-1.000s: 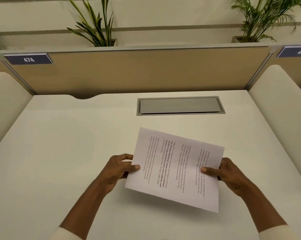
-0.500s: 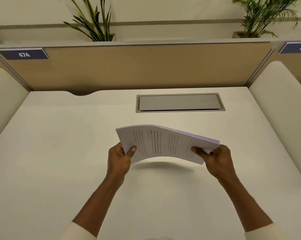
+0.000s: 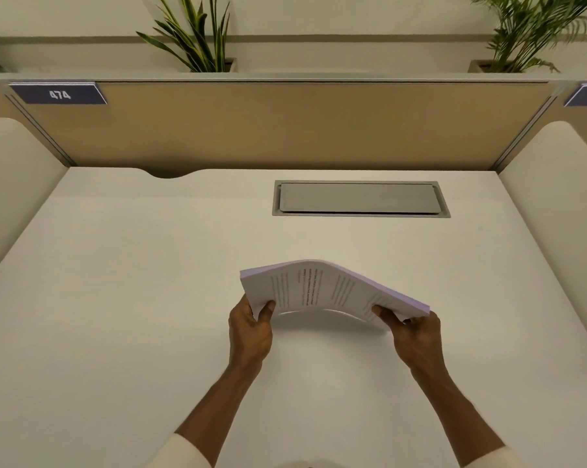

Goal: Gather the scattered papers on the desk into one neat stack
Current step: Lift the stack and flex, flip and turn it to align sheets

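Note:
A stack of white printed papers point(image 3: 322, 288) is held just above the middle of the white desk point(image 3: 133, 298), bowed upward in an arch with its printed face toward me. My left hand point(image 3: 250, 329) grips the stack's left end, thumb on top. My right hand point(image 3: 415, 336) grips the right end the same way. The sheets look aligned at their far edge. No loose sheets lie elsewhere on the desk.
A grey cable hatch point(image 3: 359, 198) is set into the desk beyond the papers. A tan partition point(image 3: 302, 126) with a "474" label point(image 3: 59, 94) closes the back. Padded side panels point(image 3: 562, 211) flank the desk. Potted plants point(image 3: 197, 35) stand behind the partition.
The stack has tipped from facing me flat to nearly edge-on and bowed upward. Both hands moved forward and lowered it toward the desk.

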Demonstrator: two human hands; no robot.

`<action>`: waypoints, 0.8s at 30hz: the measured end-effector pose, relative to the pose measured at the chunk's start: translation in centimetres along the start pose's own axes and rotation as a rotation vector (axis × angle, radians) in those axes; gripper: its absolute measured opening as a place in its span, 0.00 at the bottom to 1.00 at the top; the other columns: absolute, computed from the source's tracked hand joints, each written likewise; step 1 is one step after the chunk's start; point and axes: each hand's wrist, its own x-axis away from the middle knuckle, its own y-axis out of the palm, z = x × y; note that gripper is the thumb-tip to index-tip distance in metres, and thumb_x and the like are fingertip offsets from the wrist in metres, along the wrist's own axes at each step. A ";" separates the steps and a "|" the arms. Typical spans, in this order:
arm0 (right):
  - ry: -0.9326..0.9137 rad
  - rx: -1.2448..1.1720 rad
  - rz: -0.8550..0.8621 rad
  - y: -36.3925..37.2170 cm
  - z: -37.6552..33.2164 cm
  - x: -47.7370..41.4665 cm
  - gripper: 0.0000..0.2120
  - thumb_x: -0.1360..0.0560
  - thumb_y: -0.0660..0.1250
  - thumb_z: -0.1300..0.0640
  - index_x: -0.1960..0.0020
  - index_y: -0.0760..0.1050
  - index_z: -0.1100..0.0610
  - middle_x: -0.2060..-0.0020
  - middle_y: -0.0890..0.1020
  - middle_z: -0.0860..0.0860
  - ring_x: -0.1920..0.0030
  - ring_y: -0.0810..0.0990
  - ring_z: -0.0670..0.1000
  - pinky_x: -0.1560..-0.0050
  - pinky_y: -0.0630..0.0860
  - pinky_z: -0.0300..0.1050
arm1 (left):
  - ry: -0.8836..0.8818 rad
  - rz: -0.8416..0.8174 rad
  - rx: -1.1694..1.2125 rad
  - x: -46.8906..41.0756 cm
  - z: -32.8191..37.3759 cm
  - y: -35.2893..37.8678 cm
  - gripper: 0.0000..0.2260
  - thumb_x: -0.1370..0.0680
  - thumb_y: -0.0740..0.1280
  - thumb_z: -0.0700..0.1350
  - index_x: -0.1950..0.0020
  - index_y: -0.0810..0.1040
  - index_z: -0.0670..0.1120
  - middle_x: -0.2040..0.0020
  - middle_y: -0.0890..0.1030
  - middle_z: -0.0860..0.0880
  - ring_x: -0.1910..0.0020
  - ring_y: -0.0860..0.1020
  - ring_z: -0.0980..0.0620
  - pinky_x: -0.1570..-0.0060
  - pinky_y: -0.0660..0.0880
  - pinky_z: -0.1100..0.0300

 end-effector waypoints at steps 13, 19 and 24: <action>0.002 -0.089 -0.010 0.6 0.2 0.4 0.15 0.25 0.82 0.57 0.56 0.83 0.38 0.60 0.89 0.56 0.56 0.86 0.62 0.54 0.79 0.52 | 0.010 -0.004 -0.040 -0.1 -0.4 0.3 0.15 0.17 0.71 0.35 0.32 0.80 0.45 0.41 0.87 0.49 0.42 0.84 0.50 0.52 0.80 0.72; 0.018 -0.056 -0.021 0.5 0.6 -0.1 0.06 0.25 0.82 0.56 0.53 0.86 0.50 0.55 0.86 0.69 0.52 0.82 0.74 0.56 0.80 0.56 | -0.008 -0.025 -0.031 -0.1 -0.5 0.3 0.17 0.17 0.71 0.36 0.30 0.79 0.48 0.40 0.87 0.52 0.41 0.84 0.54 0.49 0.79 0.70; 0.005 -0.088 -0.031 0.2 0.7 0.2 0.13 0.24 0.81 0.57 0.54 0.84 0.39 0.59 0.90 0.52 0.54 0.86 0.58 0.55 0.79 0.47 | -0.011 -0.037 -0.052 0.0 -0.6 0.4 0.17 0.17 0.70 0.36 0.29 0.79 0.47 0.40 0.87 0.52 0.40 0.83 0.58 0.43 0.82 0.62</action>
